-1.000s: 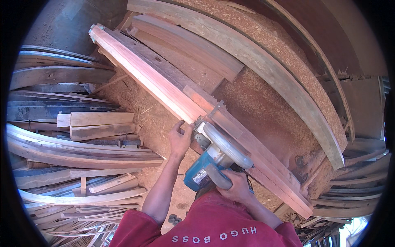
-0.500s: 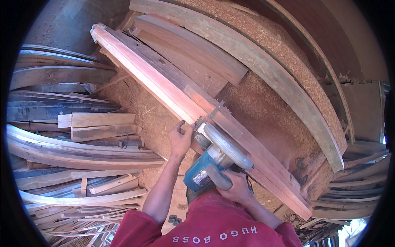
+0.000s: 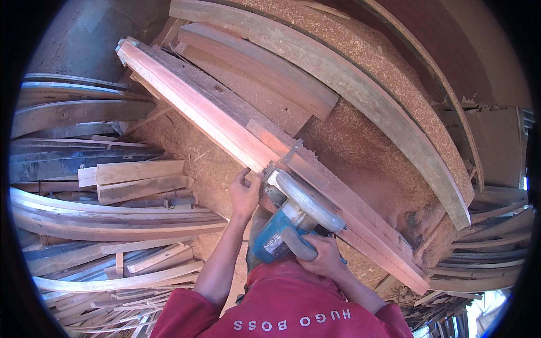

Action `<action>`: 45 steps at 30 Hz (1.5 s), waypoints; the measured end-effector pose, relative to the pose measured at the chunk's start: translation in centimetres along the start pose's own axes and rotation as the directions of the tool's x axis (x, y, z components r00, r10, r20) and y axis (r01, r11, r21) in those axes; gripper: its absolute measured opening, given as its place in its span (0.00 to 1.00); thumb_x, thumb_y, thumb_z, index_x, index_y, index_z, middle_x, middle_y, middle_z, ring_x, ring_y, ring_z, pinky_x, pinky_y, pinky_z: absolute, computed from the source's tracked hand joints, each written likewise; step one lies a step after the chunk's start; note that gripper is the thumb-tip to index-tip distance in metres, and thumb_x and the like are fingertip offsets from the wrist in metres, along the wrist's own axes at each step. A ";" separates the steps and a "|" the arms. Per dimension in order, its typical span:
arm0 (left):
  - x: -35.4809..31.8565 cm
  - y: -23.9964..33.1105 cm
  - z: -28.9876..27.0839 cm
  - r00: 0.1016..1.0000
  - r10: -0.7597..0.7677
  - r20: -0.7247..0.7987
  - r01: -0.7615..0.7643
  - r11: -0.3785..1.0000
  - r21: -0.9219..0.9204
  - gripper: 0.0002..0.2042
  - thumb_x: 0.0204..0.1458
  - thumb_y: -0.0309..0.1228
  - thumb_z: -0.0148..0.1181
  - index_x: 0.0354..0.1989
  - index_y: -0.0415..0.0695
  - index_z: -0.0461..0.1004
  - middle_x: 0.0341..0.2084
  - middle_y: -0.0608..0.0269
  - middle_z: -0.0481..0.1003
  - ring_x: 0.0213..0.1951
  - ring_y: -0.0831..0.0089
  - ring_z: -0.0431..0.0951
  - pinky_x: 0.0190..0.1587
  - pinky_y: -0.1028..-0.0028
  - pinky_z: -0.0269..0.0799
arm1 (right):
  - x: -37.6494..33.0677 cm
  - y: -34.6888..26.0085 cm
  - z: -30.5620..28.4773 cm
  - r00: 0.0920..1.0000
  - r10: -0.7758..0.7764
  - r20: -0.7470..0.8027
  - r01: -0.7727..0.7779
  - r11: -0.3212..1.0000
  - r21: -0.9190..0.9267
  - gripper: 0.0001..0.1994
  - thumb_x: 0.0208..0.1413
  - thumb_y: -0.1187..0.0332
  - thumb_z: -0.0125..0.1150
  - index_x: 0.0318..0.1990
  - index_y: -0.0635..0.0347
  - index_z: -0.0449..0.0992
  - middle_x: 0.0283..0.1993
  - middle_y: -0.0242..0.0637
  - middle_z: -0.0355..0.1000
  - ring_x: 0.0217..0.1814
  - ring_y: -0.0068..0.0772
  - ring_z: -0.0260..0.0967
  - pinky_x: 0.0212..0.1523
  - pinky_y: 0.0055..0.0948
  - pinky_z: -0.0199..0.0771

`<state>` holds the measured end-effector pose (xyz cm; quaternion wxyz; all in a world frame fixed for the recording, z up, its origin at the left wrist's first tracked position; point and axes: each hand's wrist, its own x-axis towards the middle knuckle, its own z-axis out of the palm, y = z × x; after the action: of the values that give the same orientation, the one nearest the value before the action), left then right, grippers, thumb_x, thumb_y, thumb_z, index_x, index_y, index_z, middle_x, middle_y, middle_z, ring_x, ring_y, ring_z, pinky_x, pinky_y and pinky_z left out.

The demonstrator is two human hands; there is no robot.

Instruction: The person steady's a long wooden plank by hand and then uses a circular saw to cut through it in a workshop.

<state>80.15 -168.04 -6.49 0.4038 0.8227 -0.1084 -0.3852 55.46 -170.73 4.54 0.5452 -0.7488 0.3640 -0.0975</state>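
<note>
A blue circular saw [image 3: 270, 239] with a silver blade guard [image 3: 310, 201] sits on a long reddish timber beam [image 3: 208, 124] that runs from upper left to lower right. My right hand [image 3: 326, 256] is wrapped round the saw's grey rear handle. Beside the front of the saw, my left hand [image 3: 245, 194] has thumb and forefinger apart, their tips at the beam's near edge and the saw's front. A metal guide bar [image 3: 292, 151] extends from the saw's front across the timber. The blade itself is hidden under the guard.
Several curved planks and offcuts [image 3: 112, 217] are stacked on the left. A big curved plank [image 3: 383, 107] arcs across the far side, with a thick board [image 3: 259, 67] inside it. Sawdust [image 3: 360, 152] covers the ground, and more stacked planks [image 3: 484, 253] stand at the right.
The view has turned slightly, so the beam's far end appears lower and farther left. Both hands and the saw keep nearly the same place on the beam.
</note>
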 end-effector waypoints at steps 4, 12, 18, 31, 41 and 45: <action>0.5 -0.1 -0.4 1.000 -0.007 0.011 0.008 1.000 -0.024 0.33 0.53 0.41 0.68 0.59 0.24 0.70 0.19 0.63 0.74 0.24 0.78 0.73 0.27 0.73 0.69 | 0.6 -0.3 0.3 1.000 -0.011 -0.001 0.011 1.000 0.008 0.19 0.40 0.71 0.73 0.43 0.67 0.79 0.36 0.49 0.78 0.36 0.50 0.80 0.38 0.36 0.78; 0.9 1.1 -1.0 0.999 -0.035 0.004 0.035 0.996 -0.087 0.32 0.53 0.39 0.69 0.59 0.23 0.70 0.19 0.63 0.74 0.23 0.79 0.73 0.26 0.76 0.69 | 1.5 -1.0 0.5 1.000 0.009 0.026 -0.010 1.000 0.030 0.19 0.41 0.71 0.72 0.43 0.67 0.79 0.36 0.49 0.78 0.37 0.50 0.80 0.38 0.37 0.78; 1.7 1.3 -1.7 1.000 -0.013 -0.001 0.013 1.000 0.003 0.32 0.54 0.40 0.68 0.58 0.23 0.70 0.19 0.62 0.74 0.24 0.78 0.74 0.27 0.74 0.70 | 2.4 -1.4 0.8 0.999 0.021 0.032 -0.022 0.999 0.029 0.19 0.41 0.71 0.72 0.43 0.66 0.79 0.37 0.50 0.78 0.38 0.51 0.80 0.39 0.37 0.78; 3.3 0.9 -2.6 1.000 -0.028 0.014 0.029 0.995 -0.097 0.31 0.54 0.39 0.68 0.58 0.24 0.71 0.18 0.66 0.72 0.22 0.81 0.70 0.24 0.75 0.66 | 3.9 -2.1 1.5 0.999 0.007 0.036 -0.008 1.000 0.022 0.19 0.40 0.71 0.73 0.43 0.66 0.79 0.37 0.50 0.79 0.38 0.51 0.80 0.40 0.37 0.79; 4.5 1.1 -3.5 0.999 -0.028 0.016 0.029 0.997 -0.078 0.32 0.54 0.40 0.68 0.58 0.24 0.70 0.19 0.65 0.73 0.23 0.79 0.72 0.25 0.74 0.67 | 5.0 -2.5 2.2 0.999 -0.004 0.032 0.002 0.999 0.036 0.18 0.41 0.72 0.72 0.42 0.67 0.78 0.35 0.49 0.78 0.37 0.52 0.79 0.38 0.38 0.78; 4.7 1.5 -3.8 0.999 -0.050 0.004 0.050 0.996 -0.073 0.32 0.54 0.41 0.68 0.58 0.25 0.71 0.19 0.65 0.72 0.23 0.79 0.72 0.25 0.74 0.67 | 5.5 -2.8 2.5 1.000 -0.008 0.027 0.007 0.999 0.032 0.18 0.41 0.72 0.72 0.42 0.67 0.78 0.35 0.49 0.78 0.37 0.52 0.79 0.38 0.38 0.78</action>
<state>86.33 -169.10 -6.48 0.4240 0.8093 -0.0741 -0.3997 61.99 -172.10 4.71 0.5616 -0.7426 0.3522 -0.0951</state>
